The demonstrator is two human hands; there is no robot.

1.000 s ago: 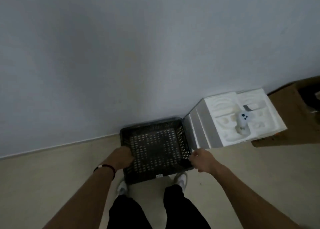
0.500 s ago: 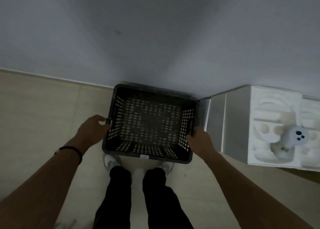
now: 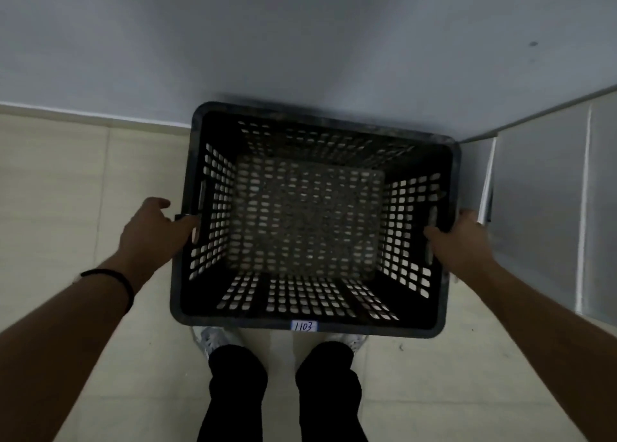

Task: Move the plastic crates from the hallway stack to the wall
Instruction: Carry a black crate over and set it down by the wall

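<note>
A stretch of pale, smooth tiled floor lies bare to the left of the black perforated plastic crate. The left hand, with a thin dark band on its wrist, is closed on the crate's left rim, thumb hooked over the edge inside and fingers outside. The crate is rectangular with rounded corners, its walls and bottom pierced by rows of small slots, and a small white label reading "1103" sits on its near rim. Its far rim lies against the plain grey-white wall; whether it rests on the floor cannot be told. The right hand clamps the right rim the same way, in the narrow gap beside a smooth white box just right of the crate. Dark trouser legs stand just behind the near rim.
</note>
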